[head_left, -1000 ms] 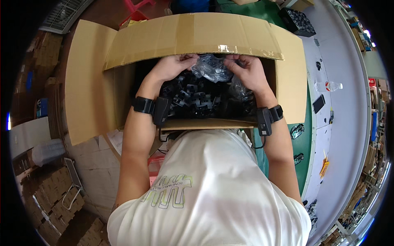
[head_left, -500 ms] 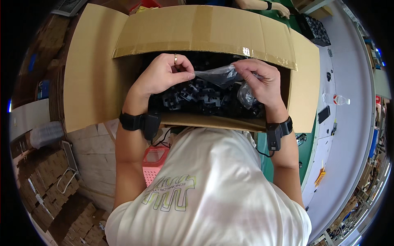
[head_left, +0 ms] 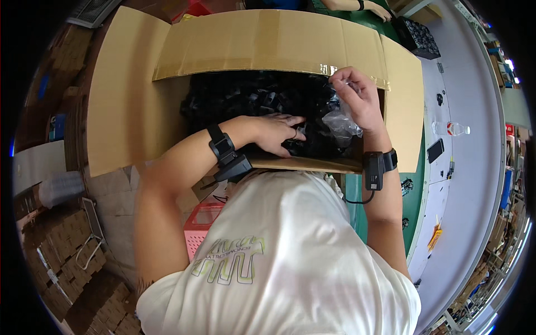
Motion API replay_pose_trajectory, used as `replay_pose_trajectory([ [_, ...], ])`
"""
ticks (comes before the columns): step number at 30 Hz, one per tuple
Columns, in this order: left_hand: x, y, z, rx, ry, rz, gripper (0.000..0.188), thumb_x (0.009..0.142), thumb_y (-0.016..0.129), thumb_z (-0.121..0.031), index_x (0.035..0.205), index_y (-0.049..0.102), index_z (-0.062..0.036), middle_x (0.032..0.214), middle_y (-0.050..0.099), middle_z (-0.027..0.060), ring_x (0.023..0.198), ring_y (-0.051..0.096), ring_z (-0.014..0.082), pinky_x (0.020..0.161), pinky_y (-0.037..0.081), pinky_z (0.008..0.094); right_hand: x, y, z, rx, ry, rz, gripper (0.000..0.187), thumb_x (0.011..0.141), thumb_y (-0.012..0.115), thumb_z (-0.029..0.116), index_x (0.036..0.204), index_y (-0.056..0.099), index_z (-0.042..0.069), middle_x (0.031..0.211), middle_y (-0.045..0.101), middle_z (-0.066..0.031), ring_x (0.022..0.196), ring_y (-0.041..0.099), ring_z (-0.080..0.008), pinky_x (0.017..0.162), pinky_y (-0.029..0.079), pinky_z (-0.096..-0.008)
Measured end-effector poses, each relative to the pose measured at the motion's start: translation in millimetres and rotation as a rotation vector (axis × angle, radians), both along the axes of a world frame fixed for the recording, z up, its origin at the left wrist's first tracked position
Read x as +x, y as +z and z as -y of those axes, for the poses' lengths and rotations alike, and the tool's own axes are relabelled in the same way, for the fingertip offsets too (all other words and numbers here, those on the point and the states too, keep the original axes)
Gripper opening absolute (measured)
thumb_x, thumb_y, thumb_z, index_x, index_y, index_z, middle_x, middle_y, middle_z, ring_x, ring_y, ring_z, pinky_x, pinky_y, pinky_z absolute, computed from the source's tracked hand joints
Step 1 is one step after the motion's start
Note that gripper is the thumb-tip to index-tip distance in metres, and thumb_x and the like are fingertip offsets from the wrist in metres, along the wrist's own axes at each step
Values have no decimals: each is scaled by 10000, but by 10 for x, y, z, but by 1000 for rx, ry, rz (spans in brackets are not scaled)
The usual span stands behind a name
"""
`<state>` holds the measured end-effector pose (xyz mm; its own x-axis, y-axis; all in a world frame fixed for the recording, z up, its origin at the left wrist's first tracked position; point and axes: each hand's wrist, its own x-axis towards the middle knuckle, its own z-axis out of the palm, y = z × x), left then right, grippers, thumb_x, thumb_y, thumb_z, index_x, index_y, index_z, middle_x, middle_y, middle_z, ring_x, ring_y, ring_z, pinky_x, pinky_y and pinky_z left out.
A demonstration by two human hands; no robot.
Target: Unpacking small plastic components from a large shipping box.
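A large cardboard box [head_left: 268, 44] stands before me with its flaps folded outward. Many small black plastic parts [head_left: 223, 100] fill it. Inside, near the front wall, my left hand [head_left: 276, 135] lies on the parts with fingers spread; its fingertips reach in among them. At the box's right end my right hand [head_left: 362, 101] is raised, thumb and fingers pinched on a clear plastic bag [head_left: 341, 124]. The bag hangs crumpled below that hand over the parts. What lies beneath the bag is hidden.
Right of the box is a green-edged pale table with a phone [head_left: 435, 151], a plastic bottle [head_left: 458, 129] and a yellow item [head_left: 435, 237]. Another person's hand [head_left: 379, 11] rests at the far side, near a black crate [head_left: 419, 39]. A pink basket [head_left: 198, 231] stands at my left.
My left hand has let go of the plastic bag and moved down and right onto the black parts. My right hand has risen slightly, still pinching the bag, which now hangs down.
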<state>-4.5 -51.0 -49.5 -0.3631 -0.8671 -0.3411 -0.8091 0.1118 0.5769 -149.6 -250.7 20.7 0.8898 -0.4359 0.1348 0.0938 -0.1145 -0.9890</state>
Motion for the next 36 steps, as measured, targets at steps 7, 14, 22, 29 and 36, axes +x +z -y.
replay_pose_trajectory([
  [7,494,425,-88,99,81,507,520,815,632,-47,1310,646,-204,1432,510,203,1382,455,366,1095,422,512,-54,-60,-11,-141,43,-140,88,962,671,106,962,660,19,802,580,69,714,466,-21,641,392,-208],
  [14,467,725,93,244,154,808,425,790,676,-147,1211,711,-98,1359,578,211,1289,532,365,1053,445,506,-22,-242,6,-455,225,-407,141,912,687,155,951,718,23,794,691,-70,715,630,-188,672,503,-318],
  [22,-261,47,840,85,26,172,390,861,682,-299,1168,694,-58,1032,711,211,983,671,405,880,534,505,-48,-501,213,-900,-60,-575,251,817,583,84,1008,746,75,971,719,-190,927,676,-395,829,549,-472],
  [29,-327,-414,999,67,-37,229,489,868,667,-429,1211,669,-80,1061,713,218,1010,671,416,888,537,508,-60,-462,239,-863,-5,-775,299,770,604,107,1028,754,116,1024,732,-161,987,694,-347,874,559,-449],
  [36,-121,-49,868,-67,305,193,231,817,601,-237,826,731,-47,856,706,206,870,680,411,777,553,497,-64,-390,216,-835,-81,-714,265,791,602,120,1007,754,92,1004,735,-167,974,696,-357,863,561,-451],
])
